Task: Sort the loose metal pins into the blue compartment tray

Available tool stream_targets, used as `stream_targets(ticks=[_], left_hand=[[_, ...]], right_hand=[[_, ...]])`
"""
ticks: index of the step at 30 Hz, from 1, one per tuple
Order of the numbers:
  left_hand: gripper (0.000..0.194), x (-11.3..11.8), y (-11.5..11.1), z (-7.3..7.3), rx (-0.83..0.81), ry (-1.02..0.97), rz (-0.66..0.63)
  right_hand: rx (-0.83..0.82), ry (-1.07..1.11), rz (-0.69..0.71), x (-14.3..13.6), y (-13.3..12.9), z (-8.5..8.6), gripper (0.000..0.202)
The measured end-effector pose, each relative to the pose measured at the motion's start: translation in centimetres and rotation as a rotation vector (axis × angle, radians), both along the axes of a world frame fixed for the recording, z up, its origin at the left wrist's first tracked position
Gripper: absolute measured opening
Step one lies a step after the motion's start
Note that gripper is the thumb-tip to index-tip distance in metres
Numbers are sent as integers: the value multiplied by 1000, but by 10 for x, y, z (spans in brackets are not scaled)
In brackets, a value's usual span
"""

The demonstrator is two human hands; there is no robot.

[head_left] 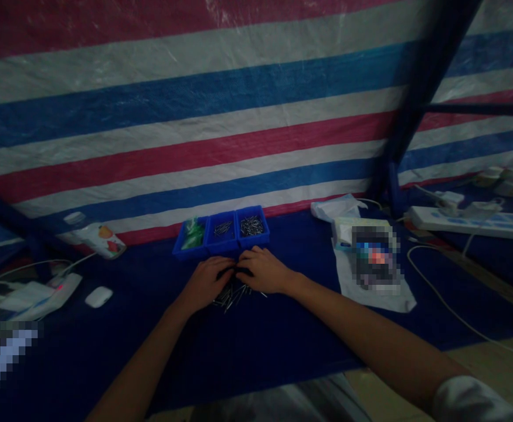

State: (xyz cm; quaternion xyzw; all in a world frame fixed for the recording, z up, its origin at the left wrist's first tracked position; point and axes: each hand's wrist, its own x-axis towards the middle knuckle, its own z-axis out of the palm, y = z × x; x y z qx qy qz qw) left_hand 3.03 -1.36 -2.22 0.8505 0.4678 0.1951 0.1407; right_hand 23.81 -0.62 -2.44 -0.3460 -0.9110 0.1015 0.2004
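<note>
A loose pile of thin metal pins, like nails or screws [230, 296], lies on the dark blue tabletop. My left hand [207, 282] rests at the pile's left side, fingers loosely bent and apart from the thumb. From the right, my right hand [265, 271] reaches over the same pile, its fingertips near those of the left. The hands partly hide the pile. Just beyond them stand three joined blue bins: the left bin [190, 253] has green plastic in it, while the middle bin [221, 244] and right bin [255, 240] contain metal pins, more in the right.
At left are a bottle [102, 239], a white earphone-like case [98, 296] and a power strip [65, 296] with cables. To the right lie white paper [348, 287], a box and a blurred item. Another power strip [480, 223] sits farther right. A striped tarp hangs behind.
</note>
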Motion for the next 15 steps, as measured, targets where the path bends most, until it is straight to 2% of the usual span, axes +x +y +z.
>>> stream_targets(ticks=[10,15], left_hand=[[25,3,-4,6,20,-21,-21],[27,4,-6,6,-5,-36,9]], right_hand=[[3,-13,-18,-2,4,1,22],[2,-17,-24,1,5,3,20]])
